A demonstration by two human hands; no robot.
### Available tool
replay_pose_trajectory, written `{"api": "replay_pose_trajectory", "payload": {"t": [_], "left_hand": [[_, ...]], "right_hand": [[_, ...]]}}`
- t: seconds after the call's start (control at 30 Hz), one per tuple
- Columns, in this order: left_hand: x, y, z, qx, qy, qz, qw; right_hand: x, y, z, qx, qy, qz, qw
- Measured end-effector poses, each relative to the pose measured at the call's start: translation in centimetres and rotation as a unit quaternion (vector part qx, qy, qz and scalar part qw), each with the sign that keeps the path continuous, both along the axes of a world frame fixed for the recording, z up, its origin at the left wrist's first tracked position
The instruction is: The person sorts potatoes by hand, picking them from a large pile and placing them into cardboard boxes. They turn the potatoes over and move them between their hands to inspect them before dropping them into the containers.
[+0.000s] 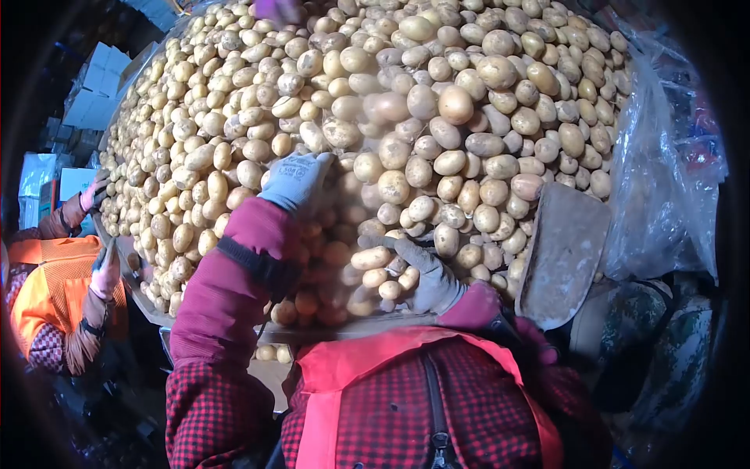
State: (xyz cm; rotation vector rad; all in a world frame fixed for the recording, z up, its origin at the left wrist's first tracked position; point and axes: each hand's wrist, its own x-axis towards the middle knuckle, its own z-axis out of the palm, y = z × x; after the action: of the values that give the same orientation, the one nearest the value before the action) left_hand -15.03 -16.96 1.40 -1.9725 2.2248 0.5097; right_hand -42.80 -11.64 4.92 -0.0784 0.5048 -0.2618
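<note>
A large heap of potatoes spreads over the work surface before me. My left hand, in a pale grey glove, lies on the middle of the heap with its back up. Its fingers bend down among the potatoes and are mostly hidden. Nearer to me, my right hand, in a darker grey glove, is cupped round several small potatoes close to the front edge. Between my two hands is a shaded hollow with larger potatoes, partly blurred.
A dirty, flat grey-brown scoop-like piece leans at the heap's right. Clear plastic sheeting hangs beyond it. On the left, a person in an orange vest has both hands at the heap's edge. A purple glove shows at the top. White boxes stand behind.
</note>
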Motion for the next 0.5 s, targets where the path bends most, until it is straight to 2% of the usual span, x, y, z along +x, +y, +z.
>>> {"api": "replay_pose_trajectory", "payload": {"t": [0.07,0.17,0.3,0.37,0.47,0.5], "left_hand": [[-0.1,-0.7,0.5,0.04,0.001,0.011,0.999],[0.1,-1.1,0.9,0.063,0.004,0.006,0.998],[-0.3,0.6,0.6,0.039,0.052,-0.025,0.998],[-0.4,2.3,1.0,0.037,0.12,-0.021,0.992],[-1.0,4.6,-1.8,-0.049,0.118,0.026,0.992],[-1.3,4.8,-1.6,-0.018,0.079,0.018,0.997]], "right_hand": [[-0.1,0.2,-1.1,0.004,-0.051,-0.011,0.999],[-0.3,0.2,-1.4,0.003,-0.061,0.001,0.998],[-0.3,1.0,-1.5,-0.086,0.105,-0.003,0.991],[-0.3,1.0,-1.4,-0.086,0.097,0.001,0.992],[-0.3,0.7,-1.6,-0.045,0.058,0.004,0.997],[-0.4,0.4,-1.9,-0.038,0.033,0.013,0.999]]}}
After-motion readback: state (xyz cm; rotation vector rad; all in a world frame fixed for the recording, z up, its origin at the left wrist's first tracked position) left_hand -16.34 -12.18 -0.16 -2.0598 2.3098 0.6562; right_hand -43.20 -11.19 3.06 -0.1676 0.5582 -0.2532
